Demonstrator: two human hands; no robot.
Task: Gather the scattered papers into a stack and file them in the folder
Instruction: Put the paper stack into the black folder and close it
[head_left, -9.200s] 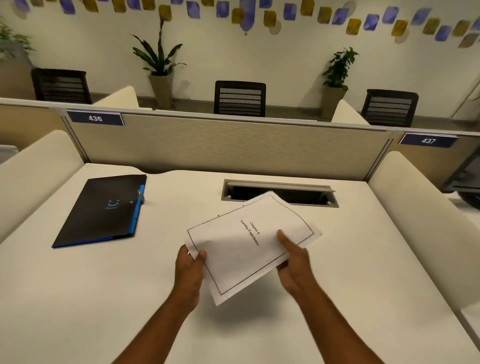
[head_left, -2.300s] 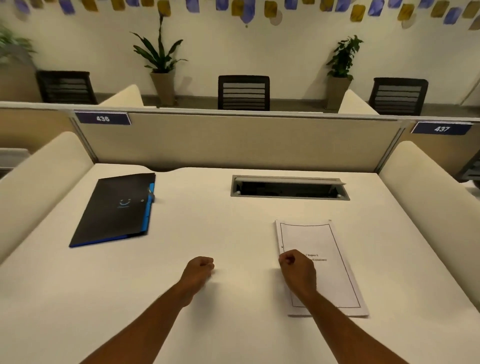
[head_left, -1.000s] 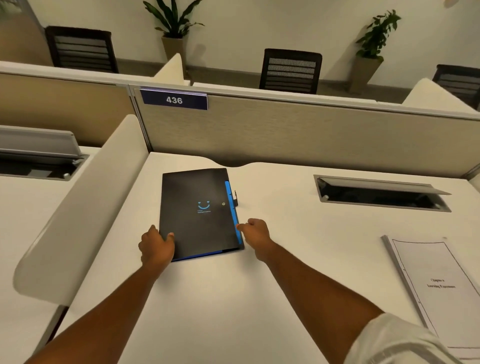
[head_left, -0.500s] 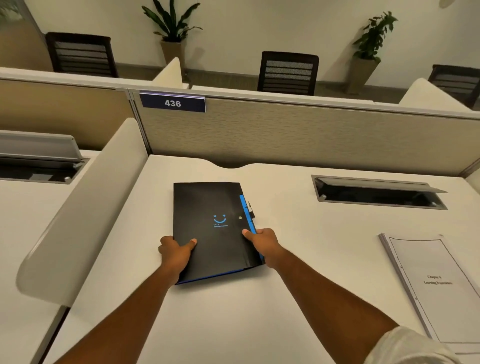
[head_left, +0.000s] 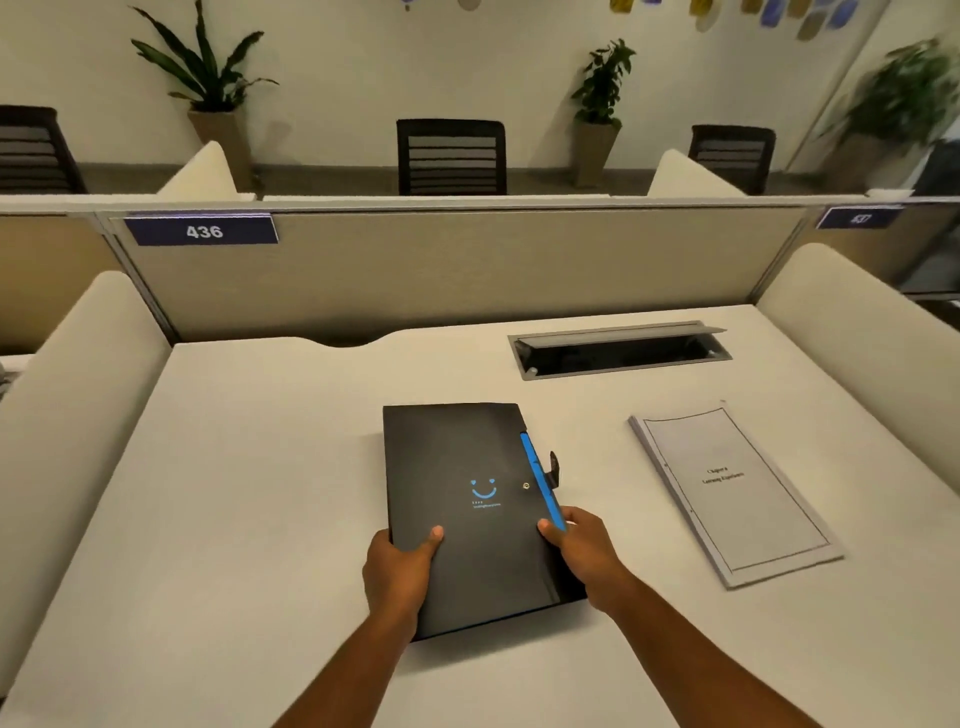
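A closed black folder (head_left: 467, 467) with a blue smile logo and a blue strip along its right edge sits at the middle of the white desk (head_left: 249, 493). My left hand (head_left: 397, 574) grips its near left edge, thumb on the cover. My right hand (head_left: 582, 553) holds its near right edge by the blue strip. The papers (head_left: 737, 493) lie squared in one stack on the desk to the right of the folder, apart from both hands, printed title page up.
An open cable tray (head_left: 618, 351) is recessed in the desk behind the folder and papers. Padded dividers (head_left: 78, 405) flank the desk on both sides and a fabric partition (head_left: 467, 270) closes the back. Chairs and potted plants stand beyond it.
Both hands have slid the folder from the desk's left side to the middle, nearer to me. The paper stack has stayed where it lay on the right.
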